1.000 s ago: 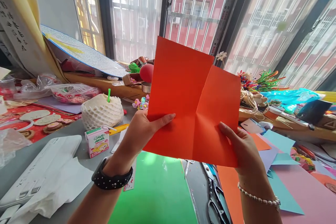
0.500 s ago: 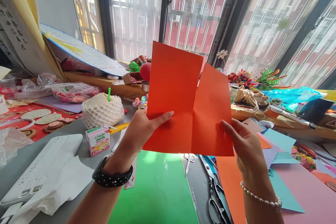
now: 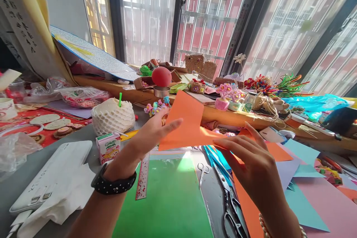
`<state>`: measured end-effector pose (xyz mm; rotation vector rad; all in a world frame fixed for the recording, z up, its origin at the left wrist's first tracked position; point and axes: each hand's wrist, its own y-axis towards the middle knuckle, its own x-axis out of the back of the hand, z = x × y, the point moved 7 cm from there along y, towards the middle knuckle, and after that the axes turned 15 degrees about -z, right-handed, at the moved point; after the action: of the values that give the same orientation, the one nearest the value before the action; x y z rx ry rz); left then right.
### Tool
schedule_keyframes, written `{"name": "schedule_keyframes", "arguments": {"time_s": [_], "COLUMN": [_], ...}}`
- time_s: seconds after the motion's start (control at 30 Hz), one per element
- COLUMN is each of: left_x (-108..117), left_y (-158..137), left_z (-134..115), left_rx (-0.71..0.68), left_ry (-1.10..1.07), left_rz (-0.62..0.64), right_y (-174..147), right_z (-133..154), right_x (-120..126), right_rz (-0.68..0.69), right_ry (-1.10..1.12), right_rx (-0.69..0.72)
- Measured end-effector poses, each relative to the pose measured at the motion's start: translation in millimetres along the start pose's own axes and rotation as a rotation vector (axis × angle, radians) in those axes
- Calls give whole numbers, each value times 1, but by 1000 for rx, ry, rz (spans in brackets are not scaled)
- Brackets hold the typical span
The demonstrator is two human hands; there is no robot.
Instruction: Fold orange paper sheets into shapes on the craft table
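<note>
Orange paper sheet [image 3: 185,119], matte, thin and creased, held up between two bare hands above a green mat [image 3: 164,193]. Left panel stands upright, its top edge sloping down to the right; a narrower lower strip runs across to the right. Long axis, as seen, lies side to side.

Left hand [image 3: 152,132]: grasping the sheet's left side, thumb across the front face. Right hand [image 3: 251,156]: closed on the sheet's right part, fingertips over the strip; a darker orange portion shows behind them.

Beneath and near: smooth mat on a grey surface [image 3: 213,189]; flat printed ruler [image 3: 143,178], lying on the mat; small metal scissors [image 3: 203,173], at the mat's right edge; large black-handled shears [image 3: 230,208], beside it. Right: overlapping flat papers, including a pink sheet [image 3: 329,193].

Containers: small pink-and-white drink carton [image 3: 108,147], contents hidden. White foam netting [image 3: 113,117], diamond-meshed, around a rounded pale object with a green straw [image 3: 120,99]. Clear plastic bag [image 3: 85,96], crinkled, with pinkish contents. Shallow round tin [image 3: 161,91], red ball [image 3: 161,77] above it. Pink pot [image 3: 222,104], ribbed, holding pink flowers [image 3: 225,91].
</note>
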<state>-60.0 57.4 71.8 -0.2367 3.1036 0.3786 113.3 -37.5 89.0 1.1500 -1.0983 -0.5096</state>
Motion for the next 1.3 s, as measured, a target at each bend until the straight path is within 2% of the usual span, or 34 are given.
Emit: {"name": "schedule_keyframes", "arguments": {"time_s": [0.13,0.17,0.23,0.37,0.43,0.5,0.57,0.9,1.13,1.3], "left_x": [29,30,19,-25,-36,-38,-37,-34,-38,-37], "left_y": [-7,-13,-30,-66,-77,-83,-85,-91,-94,-95], "left_z": [-35,-45,-62,-66,-64,-64,-65,-71,-68,-70], "left_rx": [-329,-422,-608,-868,-983,-1075,-1114,-1143,-1085,-1069], "left_ry": [204,219,255,427,519,578,609,660,662,651], "left_rz": [-273,-301,-207,182,227,206,193,144,199,192], "right_y": [-8,-9,-11,-10,-9,-8,-7,-2,-2,-1], "right_z": [-7,-8,-6,0,1,4,5,7,10,13], "right_x": [-5,-5,-4,1,4,4,5,11,14,16], "right_rz": [198,232,278,282,280,306,320,304,301,284], "right_ry": [22,32,84,237,277,295,304,379,374,380], "right_rx": [-144,-183,-237,-336,-374,-372,-368,-430,-412,-408]}}
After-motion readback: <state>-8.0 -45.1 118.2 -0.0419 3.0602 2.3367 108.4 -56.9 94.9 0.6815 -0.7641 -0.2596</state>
